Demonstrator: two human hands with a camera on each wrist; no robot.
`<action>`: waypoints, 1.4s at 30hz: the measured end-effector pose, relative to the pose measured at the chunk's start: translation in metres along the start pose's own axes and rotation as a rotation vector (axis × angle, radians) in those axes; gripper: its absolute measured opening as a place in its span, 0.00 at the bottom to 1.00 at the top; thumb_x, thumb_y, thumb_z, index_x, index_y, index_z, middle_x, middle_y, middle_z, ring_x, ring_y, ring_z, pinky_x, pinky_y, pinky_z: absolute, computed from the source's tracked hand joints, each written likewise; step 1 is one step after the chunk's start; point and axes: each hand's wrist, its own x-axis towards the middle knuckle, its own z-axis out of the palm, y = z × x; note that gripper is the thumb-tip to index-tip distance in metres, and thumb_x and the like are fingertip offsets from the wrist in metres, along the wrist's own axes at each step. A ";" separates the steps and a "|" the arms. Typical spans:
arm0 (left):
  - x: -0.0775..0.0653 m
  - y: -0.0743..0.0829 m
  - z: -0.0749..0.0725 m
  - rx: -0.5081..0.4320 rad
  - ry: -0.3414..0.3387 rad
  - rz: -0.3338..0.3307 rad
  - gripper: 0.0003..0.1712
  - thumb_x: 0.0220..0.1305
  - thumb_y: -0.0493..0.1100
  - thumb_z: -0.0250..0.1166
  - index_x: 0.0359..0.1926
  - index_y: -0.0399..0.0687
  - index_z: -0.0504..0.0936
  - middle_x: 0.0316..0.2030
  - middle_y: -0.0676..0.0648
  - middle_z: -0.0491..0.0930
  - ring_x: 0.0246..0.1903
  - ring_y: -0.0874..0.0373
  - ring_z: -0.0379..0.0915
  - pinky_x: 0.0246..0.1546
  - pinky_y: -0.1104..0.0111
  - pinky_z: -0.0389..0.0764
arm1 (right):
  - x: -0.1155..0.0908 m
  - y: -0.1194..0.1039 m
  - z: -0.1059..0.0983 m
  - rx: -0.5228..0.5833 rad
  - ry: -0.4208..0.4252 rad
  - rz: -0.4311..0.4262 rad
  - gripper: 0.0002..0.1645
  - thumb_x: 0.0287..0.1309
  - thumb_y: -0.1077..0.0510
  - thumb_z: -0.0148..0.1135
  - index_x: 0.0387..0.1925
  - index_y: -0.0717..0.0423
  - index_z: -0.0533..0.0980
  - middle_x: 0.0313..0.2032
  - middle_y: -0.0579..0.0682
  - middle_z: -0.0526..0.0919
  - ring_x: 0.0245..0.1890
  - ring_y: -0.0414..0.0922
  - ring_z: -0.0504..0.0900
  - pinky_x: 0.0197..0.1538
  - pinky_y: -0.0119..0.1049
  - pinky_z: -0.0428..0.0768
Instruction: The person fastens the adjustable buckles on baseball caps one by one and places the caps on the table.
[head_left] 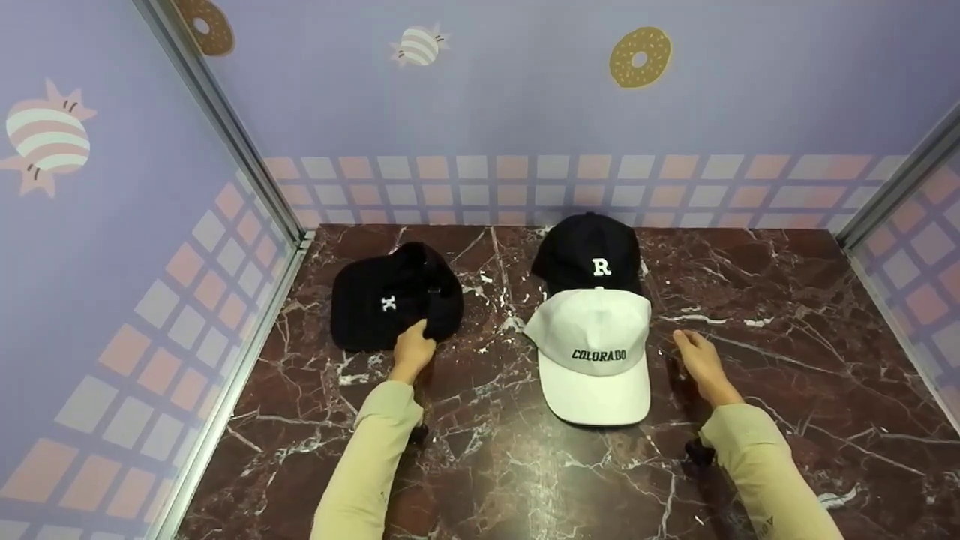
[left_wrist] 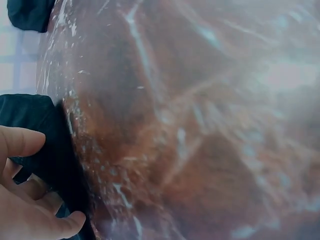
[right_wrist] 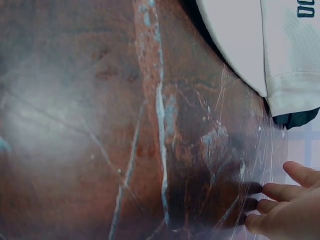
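On the left lies a black cap (head_left: pixel 367 315) with a white letter on it, turned sideways so its back strap shows. My left hand (head_left: pixel 414 351) grips this cap by its near edge. In the left wrist view the thumb and curled fingers (left_wrist: pixel 30 142) are at the dark fabric (left_wrist: pixel 55 150). A white cap (head_left: pixel 596 382) lettered COLORADO sits right of centre, its brim pointing toward me. Beside it on the right, my right hand (head_left: pixel 705 367) is held low over the table, fingers loosely extended and holding nothing; the right wrist view shows these fingers (right_wrist: pixel 280 192) apart from the white cap.
Behind the white cap is another black cap (head_left: pixel 589 247) with a white R, partly covered by it. The dark red marbled table (head_left: pixel 480 465) meets a purple back wall (head_left: pixel 480 97). Side panels with metal edge strips (head_left: pixel 240 390) close off the left and right.
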 end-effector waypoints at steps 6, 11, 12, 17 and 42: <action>0.023 -0.042 0.030 0.052 -0.015 0.142 0.26 0.52 0.37 0.52 0.56 0.47 0.71 0.52 0.43 0.74 0.52 0.45 0.69 0.50 0.55 0.69 | -0.002 -0.002 -0.002 0.001 -0.015 -0.001 0.35 0.64 0.45 0.32 0.62 0.68 0.52 0.62 0.67 0.54 0.63 0.60 0.53 0.64 0.51 0.52; 0.047 -0.073 0.062 0.125 -0.026 0.258 0.24 0.46 0.37 0.54 0.50 0.46 0.77 0.47 0.42 0.78 0.46 0.41 0.72 0.43 0.55 0.73 | -0.004 -0.004 -0.003 0.015 -0.015 0.001 0.36 0.64 0.44 0.32 0.62 0.68 0.52 0.62 0.67 0.54 0.63 0.59 0.53 0.64 0.51 0.52; 0.042 -0.067 0.058 0.144 -0.032 0.269 0.24 0.45 0.36 0.54 0.48 0.44 0.77 0.46 0.41 0.78 0.45 0.40 0.72 0.42 0.54 0.73 | -0.004 -0.004 -0.003 0.017 -0.011 0.000 0.36 0.64 0.44 0.32 0.62 0.68 0.52 0.62 0.67 0.54 0.63 0.59 0.53 0.64 0.50 0.51; -0.008 -0.018 0.017 0.231 -0.110 0.275 0.23 0.47 0.35 0.52 0.48 0.39 0.76 0.43 0.35 0.77 0.45 0.37 0.70 0.41 0.50 0.72 | -0.006 -0.009 0.000 0.047 0.029 -0.026 0.33 0.65 0.47 0.33 0.61 0.69 0.53 0.62 0.67 0.55 0.63 0.58 0.54 0.64 0.49 0.52; -0.031 0.012 0.008 0.311 -0.309 0.537 0.14 0.41 0.33 0.54 0.30 0.39 0.82 0.32 0.40 0.80 0.39 0.43 0.72 0.44 0.56 0.72 | -0.054 -0.084 0.058 0.360 0.087 -0.541 0.16 0.58 0.68 0.45 0.47 0.72 0.70 0.49 0.66 0.73 0.45 0.33 0.73 0.47 0.20 0.68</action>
